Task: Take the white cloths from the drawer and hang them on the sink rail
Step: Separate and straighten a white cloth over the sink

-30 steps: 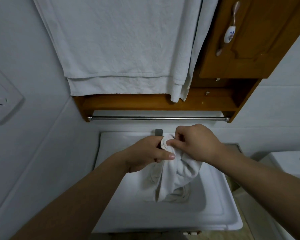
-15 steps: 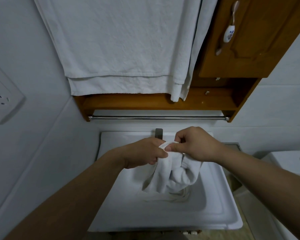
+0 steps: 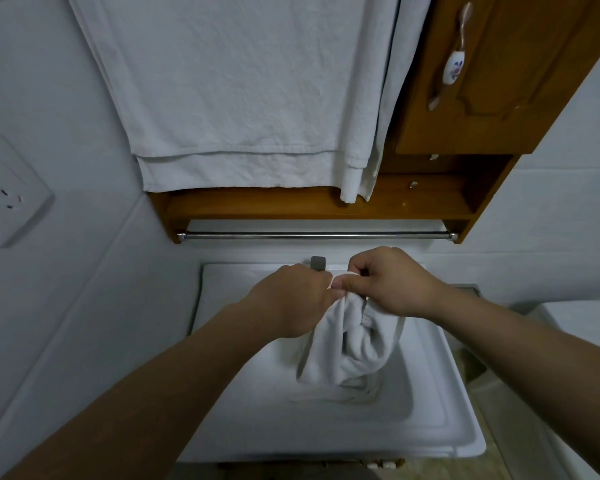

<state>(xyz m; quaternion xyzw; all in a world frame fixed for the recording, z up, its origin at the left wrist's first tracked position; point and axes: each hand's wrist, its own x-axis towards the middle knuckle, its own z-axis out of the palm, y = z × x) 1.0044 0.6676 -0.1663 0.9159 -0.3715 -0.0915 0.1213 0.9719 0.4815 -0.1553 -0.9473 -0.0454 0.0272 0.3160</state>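
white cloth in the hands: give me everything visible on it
The white cloth looks like soft terry, bunched and crumpled, not spread. Both hands pinch its top edge close together: left hand, right hand. It hangs down over the white sink; whether its lower folds touch the basin is unclear. It is below the metal rail, not touching it.

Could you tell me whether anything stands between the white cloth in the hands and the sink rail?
Nothing visible does. Both hands, left hand and right hand, hold the white cloth just below the bare rail; the hanging towel ends above it.
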